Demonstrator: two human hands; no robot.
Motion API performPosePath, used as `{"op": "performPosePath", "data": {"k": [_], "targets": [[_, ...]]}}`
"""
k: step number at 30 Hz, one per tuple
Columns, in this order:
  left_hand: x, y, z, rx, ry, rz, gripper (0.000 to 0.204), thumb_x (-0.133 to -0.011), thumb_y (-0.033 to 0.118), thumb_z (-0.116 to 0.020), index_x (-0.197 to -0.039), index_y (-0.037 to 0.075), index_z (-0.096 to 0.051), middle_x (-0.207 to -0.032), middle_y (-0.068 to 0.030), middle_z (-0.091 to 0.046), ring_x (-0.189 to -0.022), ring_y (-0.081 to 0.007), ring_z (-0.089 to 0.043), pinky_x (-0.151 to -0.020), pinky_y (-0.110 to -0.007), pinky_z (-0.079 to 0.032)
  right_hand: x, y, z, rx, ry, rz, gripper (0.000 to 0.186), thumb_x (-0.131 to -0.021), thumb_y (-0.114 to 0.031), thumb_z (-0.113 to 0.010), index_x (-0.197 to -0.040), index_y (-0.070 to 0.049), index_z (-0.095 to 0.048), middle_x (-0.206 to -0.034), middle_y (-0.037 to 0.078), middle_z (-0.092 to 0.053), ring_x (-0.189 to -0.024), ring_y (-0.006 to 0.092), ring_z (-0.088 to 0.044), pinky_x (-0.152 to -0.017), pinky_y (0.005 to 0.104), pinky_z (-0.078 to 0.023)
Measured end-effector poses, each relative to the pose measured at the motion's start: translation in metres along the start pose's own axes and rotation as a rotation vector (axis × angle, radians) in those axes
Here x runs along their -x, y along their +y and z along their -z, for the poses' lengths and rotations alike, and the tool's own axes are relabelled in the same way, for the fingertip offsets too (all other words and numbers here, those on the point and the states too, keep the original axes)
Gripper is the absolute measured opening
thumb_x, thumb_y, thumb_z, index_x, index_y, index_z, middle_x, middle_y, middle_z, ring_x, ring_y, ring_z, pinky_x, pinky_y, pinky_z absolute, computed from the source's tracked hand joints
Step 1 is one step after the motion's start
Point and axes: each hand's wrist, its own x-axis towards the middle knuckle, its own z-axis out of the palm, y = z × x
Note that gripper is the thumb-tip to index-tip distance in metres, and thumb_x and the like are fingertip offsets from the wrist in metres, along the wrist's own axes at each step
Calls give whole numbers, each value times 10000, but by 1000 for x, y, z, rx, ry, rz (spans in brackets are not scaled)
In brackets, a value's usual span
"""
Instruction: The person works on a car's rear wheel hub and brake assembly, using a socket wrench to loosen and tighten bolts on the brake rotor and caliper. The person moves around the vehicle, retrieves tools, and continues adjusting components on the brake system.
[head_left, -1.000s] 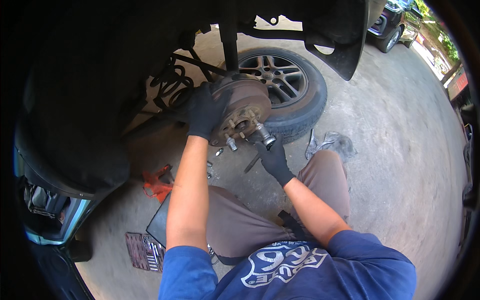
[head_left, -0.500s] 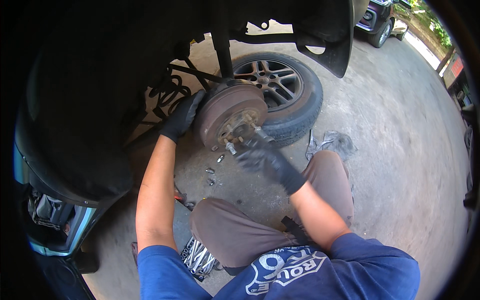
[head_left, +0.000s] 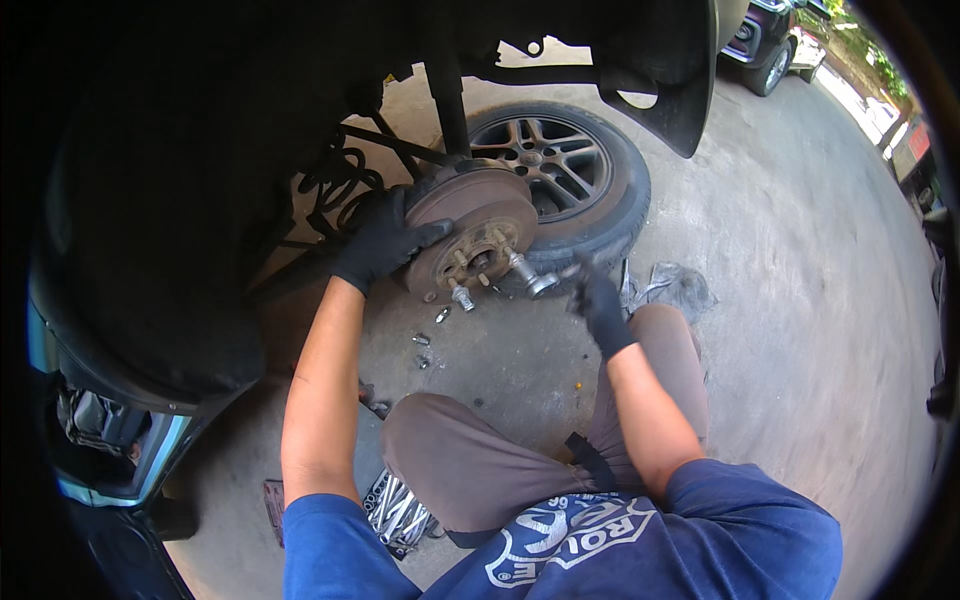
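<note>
My left hand, in a black glove, grips the edge of a rusty brake drum, thumb lying over its rim. Two silvery fittings stick out from the hub studs: a short one at lower left and a socket at the right, with a ratchet head on it. My gloved right hand is closed around the ratchet's handle, right of the hub, slightly blurred.
The dark wheel well overhangs the upper left. A removed wheel lies behind the drum. Loose nuts, a grey rag and wrenches are on the concrete floor. A parked car stands at upper right.
My right hand has swung outward to the right and slightly up with the ratchet handle. My left hand shifted on the drum, its thumb now over the rim.
</note>
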Motion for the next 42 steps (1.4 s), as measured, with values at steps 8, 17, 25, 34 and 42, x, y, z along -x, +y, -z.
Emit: {"op": "performPosePath", "data": {"k": [8,17,25,34,42], "targets": [[-1,0,-1,-75,8,-6,826,-751,565,-812,-1203,-76,-555,-1145,-239,-651,-1060,-295,-649,-931,-388,-501,24,-6,-23,3,-188,445,325,-1052,-341,-496,-1202,-62,-569,-811,69,-668,-700,181,-662,-615,361,-554],[2,11,2,-152,-5,-22,806,-776,547,-799,-1211,-84,-548,-1149,-245,-650,-1070,-302,-649,-946,-384,-498,15,20,-21,22,-347,357,318,-1035,-230,-493,-1271,-23,-544,-892,155,-693,-746,239,-694,-634,412,-577],[3,9,1,-55,21,-29,806,-777,524,-804,-1239,-82,-541,-1167,-254,-642,-1093,-316,-643,-955,-391,-496,19,21,-24,-165,-518,-89,346,-1045,-265,-509,-1269,-5,-558,-915,126,-677,-806,213,-690,-731,380,-575],[3,7,1,-39,-8,2,817,-774,506,-815,-1273,-74,-528,-1207,-239,-638,-1110,-298,-637,-967,-384,-495,29,7,-27,-47,-367,-116,487,-1059,-408,-475,-1376,-39,-481,-914,85,-650,-724,178,-655,-681,327,-574],[3,5,1,-8,-21,37,843,-773,518,-817,-1299,-66,-512,-1223,-234,-635,-1142,-295,-627,-990,-389,-484,9,6,-20,-376,-277,-247,409,-1029,-446,-526,-973,-62,-656,-784,83,-669,-696,188,-673,-651,325,-568]]}}
